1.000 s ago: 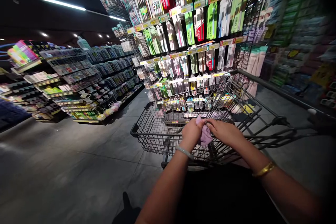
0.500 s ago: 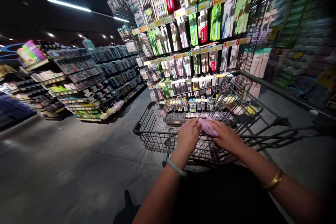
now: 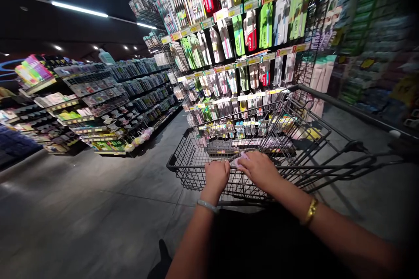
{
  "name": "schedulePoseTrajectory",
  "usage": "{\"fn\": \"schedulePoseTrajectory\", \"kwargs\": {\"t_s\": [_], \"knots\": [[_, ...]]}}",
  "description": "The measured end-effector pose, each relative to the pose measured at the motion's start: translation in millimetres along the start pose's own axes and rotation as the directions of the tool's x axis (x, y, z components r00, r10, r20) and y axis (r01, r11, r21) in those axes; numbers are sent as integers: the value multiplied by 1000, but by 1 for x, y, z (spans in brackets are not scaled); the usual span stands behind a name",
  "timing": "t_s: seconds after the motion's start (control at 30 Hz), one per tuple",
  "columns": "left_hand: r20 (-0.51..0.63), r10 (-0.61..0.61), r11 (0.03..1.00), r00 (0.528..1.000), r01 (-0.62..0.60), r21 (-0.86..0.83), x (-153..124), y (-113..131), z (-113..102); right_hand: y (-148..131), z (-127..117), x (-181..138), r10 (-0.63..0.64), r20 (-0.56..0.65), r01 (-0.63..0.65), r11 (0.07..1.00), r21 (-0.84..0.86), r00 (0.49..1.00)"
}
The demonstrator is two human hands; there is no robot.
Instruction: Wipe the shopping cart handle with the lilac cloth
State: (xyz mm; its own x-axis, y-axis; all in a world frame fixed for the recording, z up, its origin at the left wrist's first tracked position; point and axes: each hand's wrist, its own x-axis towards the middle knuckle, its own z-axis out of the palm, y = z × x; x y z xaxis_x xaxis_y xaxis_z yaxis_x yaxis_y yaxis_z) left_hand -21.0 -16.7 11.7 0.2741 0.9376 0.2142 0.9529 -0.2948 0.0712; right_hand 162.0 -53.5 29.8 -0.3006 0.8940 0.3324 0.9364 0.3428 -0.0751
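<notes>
My left hand is wrapped round the near top rail of a black wire shopping cart. Just to its right, my right hand presses a light purple cloth against the same rail. Only a small part of the cloth shows, at the fingertips; the palm and fingers cover the rest. A pale bangle circles my left wrist and a gold one my right. The cart stands sideways in front of me, its handle end toward the right.
Beyond the cart rises a display rack hung with several rows of packaged toothbrushes. Other stocked shelves stand at the left across the grey floor. More shelving lies in shadow at the right.
My left hand has let go of the purple cloth and moved left and down onto the cart rail. My right hand has moved left with the cloth, onto the rail.
</notes>
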Motion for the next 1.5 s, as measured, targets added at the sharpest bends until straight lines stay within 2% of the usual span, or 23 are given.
{"fn": "schedulePoseTrajectory", "kwargs": {"t_s": [0.1,0.17,0.23,0.3,0.37,0.43,0.5,0.53,0.6,0.67,0.7,0.73,0.77,0.8,0.9,1.0,1.07,1.13,1.2,1.3,1.37,1.5], "knots": [[-25,-18,1000,1000,18,5,-3,6,0,15,-8,1,198,113,-194,980,-46,974],[-30,-27,1000,999,27,12,-4,12,2,18,-11,6,280,184,-272,960,-66,942],[-34,-20,1000,999,20,-4,-5,15,4,13,-11,15,251,255,-250,967,-37,934],[-55,-15,997,998,11,-72,-8,13,7,4,-6,25,172,284,-197,978,62,943],[-95,-10,983,995,-7,-186,-14,8,12,-3,1,32,128,259,-188,957,220,957],[-143,16,960,990,-55,-276,-22,5,18,-3,9,38,163,224,-243,884,398,961],[-186,80,946,979,-133,-295,-29,7,24,-1,15,42,228,219,-315,748,585,949],[-200,117,943,973,-172,-284,-31,11,28,-1,15,44,258,237,-350,641,683,937],[-221,157,942,963,-213,-260,-32,22,34,-4,12,46,261,322,-399,343,850,910],[-267,108,949,958,-179,-258,-27,34,39,-9,3,45,164,427,-438,35,898,889],[-301,68,950,951,-153,-270,-22,39,41,-12,-3,44,103,445,-442,-54,896,890],[-341,33,946,940,-139,-293,-17,41,41,-13,-8,43,53,436,-431,-83,898,898],[-379,14,935,925,-147,-323,-12,42,40,-12,-12,41,22,409,-407,-61,911,912],[-411,16,918,912,-176,-355,-7,42,36,-9,-16,40,6,371,-371,5,929,929],[-430,85,863,899,-282,-419,6,31,14,7,-16,38,47,275,-274,351,895,960],[-463,49,876,885,-261,-406,16,14,-17,22,-8,32,185,214,-278,752,598,959],[-536,-3,920,844,-207,-332,20,5,-32,23,-2,26,214,191,-267,910,316,958],[-555,26,959,832,-177,-220,21,1,-35,18,3,20,181,221,-210,971,116,958],[-472,126,964,873,-220,-148,18,3,-27,11,4,16,152,251,-165,986,32,956],[-291,243,927,925,-310,-211,7,9,-6,6,2,14,120,211,-121,993,-7,970],[-211,258,911,943,-310,-272,1,12,1,8,0,12,95,196,-92,995,-26,976],[-73,311,902,948,-319,-292,-1,16,-7,17,-3,6,58,254,-39,996,-77,966]]}}
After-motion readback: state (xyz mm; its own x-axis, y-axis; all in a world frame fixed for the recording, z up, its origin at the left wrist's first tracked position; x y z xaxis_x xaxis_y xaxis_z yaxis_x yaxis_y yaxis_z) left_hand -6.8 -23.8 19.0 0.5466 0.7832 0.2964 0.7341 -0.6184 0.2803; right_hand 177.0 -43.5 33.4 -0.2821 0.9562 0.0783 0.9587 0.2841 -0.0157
